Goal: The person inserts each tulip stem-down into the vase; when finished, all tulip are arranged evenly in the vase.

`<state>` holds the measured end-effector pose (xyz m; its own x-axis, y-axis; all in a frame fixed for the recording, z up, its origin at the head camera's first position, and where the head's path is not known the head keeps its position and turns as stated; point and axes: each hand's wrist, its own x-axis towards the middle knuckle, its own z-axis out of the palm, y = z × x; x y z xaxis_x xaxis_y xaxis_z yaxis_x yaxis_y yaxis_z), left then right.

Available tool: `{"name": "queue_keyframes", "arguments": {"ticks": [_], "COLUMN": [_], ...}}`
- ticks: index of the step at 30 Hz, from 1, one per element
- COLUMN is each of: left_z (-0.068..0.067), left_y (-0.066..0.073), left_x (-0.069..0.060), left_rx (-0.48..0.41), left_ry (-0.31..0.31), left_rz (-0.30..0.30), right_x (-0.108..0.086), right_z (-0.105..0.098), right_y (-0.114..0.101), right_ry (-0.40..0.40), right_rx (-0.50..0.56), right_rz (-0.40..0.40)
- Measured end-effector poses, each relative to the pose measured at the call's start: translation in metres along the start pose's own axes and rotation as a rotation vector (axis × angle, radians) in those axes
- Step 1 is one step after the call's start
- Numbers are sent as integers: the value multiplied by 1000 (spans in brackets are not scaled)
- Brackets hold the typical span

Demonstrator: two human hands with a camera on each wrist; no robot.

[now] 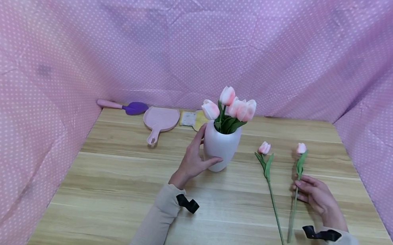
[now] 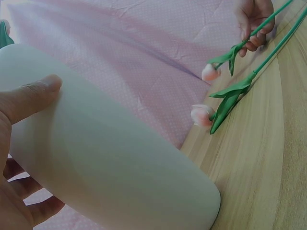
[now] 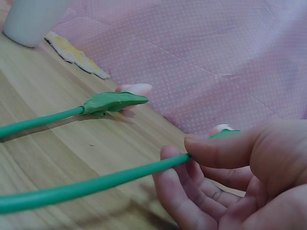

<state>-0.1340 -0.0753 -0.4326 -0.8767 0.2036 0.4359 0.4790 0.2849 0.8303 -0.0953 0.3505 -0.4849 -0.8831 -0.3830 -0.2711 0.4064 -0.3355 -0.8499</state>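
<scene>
A white vase [image 1: 220, 147] stands on the wooden table with several pink-and-white tulips [image 1: 242, 109] in its mouth. My left hand [image 1: 195, 160] grips the vase from its left side, the thumb [image 2: 36, 98] across the front. At the right, my right hand [image 1: 316, 197] pinches the green stem of a single tulip [image 1: 299, 161] between thumb and fingers, as the right wrist view [image 3: 225, 167] also shows. Another tulip [image 1: 271, 190] lies on the table between the vase and my right hand, untouched.
Along the table's back edge lie a purple trowel [image 1: 135, 108] with a pink handle, a pink dustpan-shaped piece [image 1: 161, 119] and a yellow-and-white flat item [image 1: 189, 119], partly behind the vase. Pink dotted cloth [image 1: 189, 50] hangs around the back and sides.
</scene>
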Motion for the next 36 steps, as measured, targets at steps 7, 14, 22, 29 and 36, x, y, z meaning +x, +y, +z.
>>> {"name": "queue_keyframes", "arguments": {"ticks": [7, 14, 22, 29, 36], "left_z": [0, 0, 0, 0, 0], "left_y": [-1, 0, 0, -1, -1], "left_x": [0, 0, 1, 1, 0], "left_rx": [2, -6, -16, -10, 0], "left_ry": [2, 1, 0, -1, 0], "left_rz": [2, -2, -9, -10, 0], "right_x": [-4, -8, -13, -13, -9], "right_z": [-5, -9, -11, -6, 0], "right_y": [1, 2, 8, 13, 20], "right_ry": [-50, -83, -106, -51, -47], "right_rx": [92, 203, 384, 471, 555], "right_rz": [-9, -4, -18, -96, -209]}}
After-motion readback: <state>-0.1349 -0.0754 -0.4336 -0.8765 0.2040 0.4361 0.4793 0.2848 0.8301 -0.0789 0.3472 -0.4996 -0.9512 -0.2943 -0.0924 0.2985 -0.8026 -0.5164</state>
